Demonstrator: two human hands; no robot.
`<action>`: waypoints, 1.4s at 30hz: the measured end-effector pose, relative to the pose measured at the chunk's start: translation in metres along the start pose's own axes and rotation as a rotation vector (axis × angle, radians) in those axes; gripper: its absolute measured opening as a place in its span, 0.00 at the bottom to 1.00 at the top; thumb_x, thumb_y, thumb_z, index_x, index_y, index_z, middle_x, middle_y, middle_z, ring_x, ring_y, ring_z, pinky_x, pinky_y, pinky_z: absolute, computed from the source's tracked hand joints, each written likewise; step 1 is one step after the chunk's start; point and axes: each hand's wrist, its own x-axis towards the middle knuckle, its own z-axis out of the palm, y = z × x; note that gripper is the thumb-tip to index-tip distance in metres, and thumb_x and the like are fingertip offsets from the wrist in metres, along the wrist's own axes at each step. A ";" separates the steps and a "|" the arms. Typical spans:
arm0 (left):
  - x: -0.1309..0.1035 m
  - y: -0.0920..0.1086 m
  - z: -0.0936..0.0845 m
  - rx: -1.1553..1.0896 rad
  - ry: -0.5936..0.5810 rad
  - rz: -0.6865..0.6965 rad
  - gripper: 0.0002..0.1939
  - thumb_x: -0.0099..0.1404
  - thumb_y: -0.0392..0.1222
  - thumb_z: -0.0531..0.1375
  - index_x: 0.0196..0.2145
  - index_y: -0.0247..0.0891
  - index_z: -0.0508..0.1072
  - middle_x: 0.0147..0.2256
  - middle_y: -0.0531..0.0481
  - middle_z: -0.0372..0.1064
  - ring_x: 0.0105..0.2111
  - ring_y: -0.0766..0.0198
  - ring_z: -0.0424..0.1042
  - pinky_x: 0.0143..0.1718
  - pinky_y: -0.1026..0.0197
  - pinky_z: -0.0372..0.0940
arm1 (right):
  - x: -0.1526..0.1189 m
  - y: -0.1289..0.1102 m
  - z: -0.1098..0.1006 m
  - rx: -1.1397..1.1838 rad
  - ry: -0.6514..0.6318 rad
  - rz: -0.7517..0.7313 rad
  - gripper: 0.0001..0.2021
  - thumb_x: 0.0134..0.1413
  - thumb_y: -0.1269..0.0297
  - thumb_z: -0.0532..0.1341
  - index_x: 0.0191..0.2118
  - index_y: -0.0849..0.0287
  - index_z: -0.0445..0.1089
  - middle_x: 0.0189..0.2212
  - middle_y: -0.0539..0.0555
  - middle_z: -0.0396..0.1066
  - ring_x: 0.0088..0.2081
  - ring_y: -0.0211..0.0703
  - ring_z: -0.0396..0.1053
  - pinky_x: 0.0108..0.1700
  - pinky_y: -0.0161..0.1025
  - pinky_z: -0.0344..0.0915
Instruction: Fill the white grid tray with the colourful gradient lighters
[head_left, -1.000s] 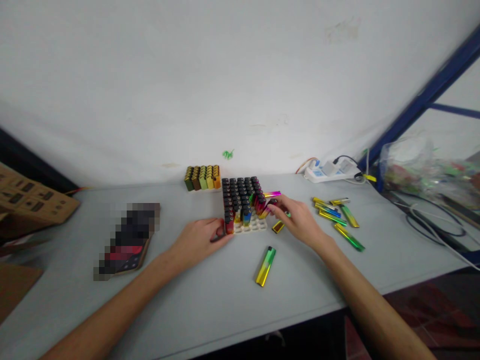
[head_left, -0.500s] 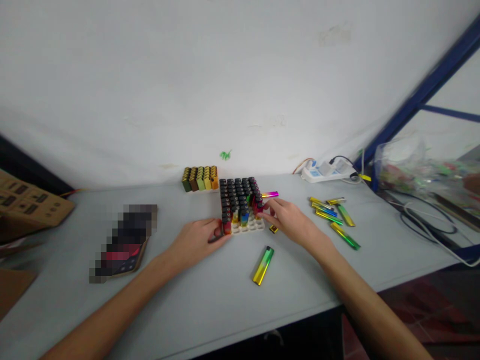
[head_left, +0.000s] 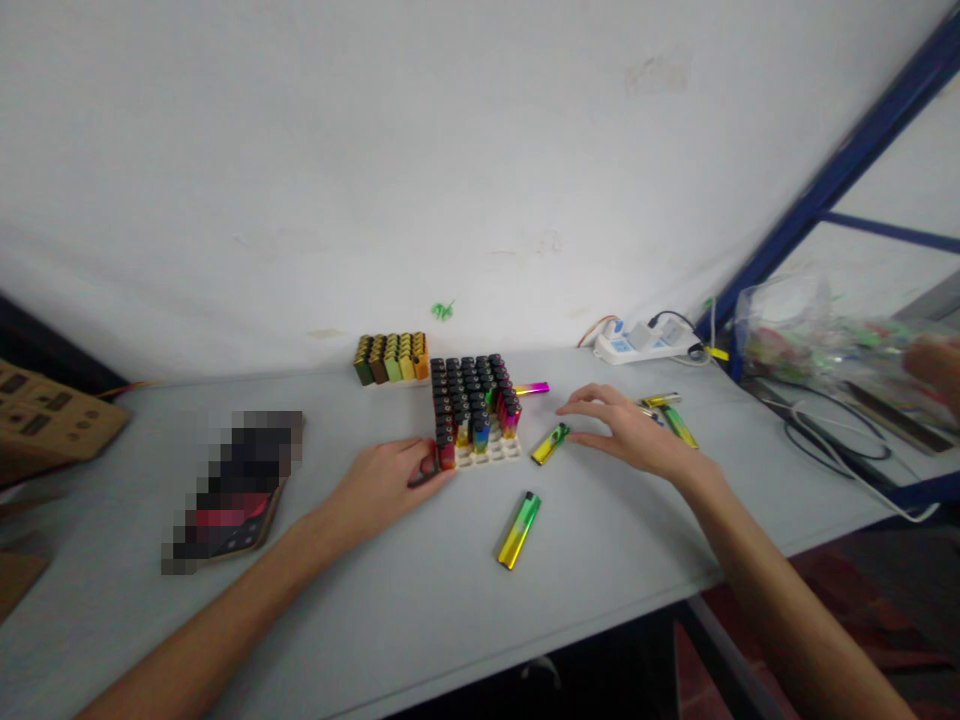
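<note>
A white tray (head_left: 496, 452) holds rows of upright lighters (head_left: 466, 380) with black tops; the slots at its front right show bare. My left hand (head_left: 386, 487) is closed at the tray's front left corner, thumb in front, beside a red lighter (head_left: 447, 454). My right hand (head_left: 619, 425) hovers to the right of the tray, its fingers apart and nothing between them. Just left of its fingertips lies a green and yellow lighter (head_left: 550, 445). Another green and yellow lighter (head_left: 519, 530) lies nearer the table's front edge.
Behind my right hand lie loose lighters (head_left: 679, 427), partly covered. A pink lighter (head_left: 532, 388) rests by the tray. At the back are a second lighter block (head_left: 391, 362) and a power strip (head_left: 643, 345). A phone (head_left: 240, 495) and cardboard box (head_left: 56, 420) are at left.
My right hand has let go of a pink-red lighter now standing in the tray and moved right, fingers spread. My left hand stays at the tray. A blurred shape appears at the right edge.
</note>
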 end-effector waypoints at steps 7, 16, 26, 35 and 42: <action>0.000 -0.004 0.003 0.015 0.023 0.016 0.19 0.70 0.57 0.55 0.29 0.42 0.66 0.26 0.53 0.68 0.26 0.60 0.68 0.29 0.60 0.56 | 0.014 0.002 0.015 0.042 -0.113 -0.004 0.09 0.65 0.60 0.63 0.46 0.58 0.75 0.47 0.61 0.73 0.50 0.54 0.70 0.54 0.51 0.68; 0.000 -0.003 0.003 -0.001 0.034 0.013 0.19 0.70 0.58 0.55 0.29 0.42 0.66 0.26 0.54 0.68 0.26 0.60 0.68 0.30 0.60 0.56 | 0.010 -0.006 0.009 0.608 0.163 0.258 0.19 0.59 0.48 0.68 0.44 0.59 0.77 0.25 0.49 0.70 0.27 0.40 0.66 0.32 0.38 0.62; -0.001 0.000 -0.001 -0.017 0.007 0.002 0.20 0.70 0.59 0.54 0.29 0.42 0.66 0.26 0.53 0.69 0.26 0.60 0.68 0.29 0.60 0.57 | 0.036 -0.035 0.022 1.114 0.241 0.240 0.17 0.65 0.45 0.61 0.39 0.56 0.67 0.35 0.50 0.68 0.35 0.39 0.67 0.41 0.39 0.68; -0.001 0.002 -0.002 -0.022 0.004 0.002 0.18 0.70 0.57 0.55 0.29 0.41 0.66 0.28 0.52 0.70 0.27 0.59 0.69 0.30 0.60 0.57 | 0.036 -0.057 0.048 1.156 0.323 0.313 0.19 0.65 0.42 0.59 0.35 0.54 0.62 0.21 0.41 0.48 0.20 0.32 0.46 0.21 0.31 0.47; -0.001 -0.001 0.001 -0.011 0.006 0.006 0.19 0.70 0.58 0.55 0.30 0.41 0.66 0.27 0.53 0.69 0.27 0.60 0.69 0.29 0.60 0.57 | 0.036 -0.054 0.065 0.684 0.489 0.448 0.27 0.60 0.42 0.58 0.20 0.54 0.52 0.17 0.45 0.50 0.21 0.34 0.48 0.24 0.37 0.45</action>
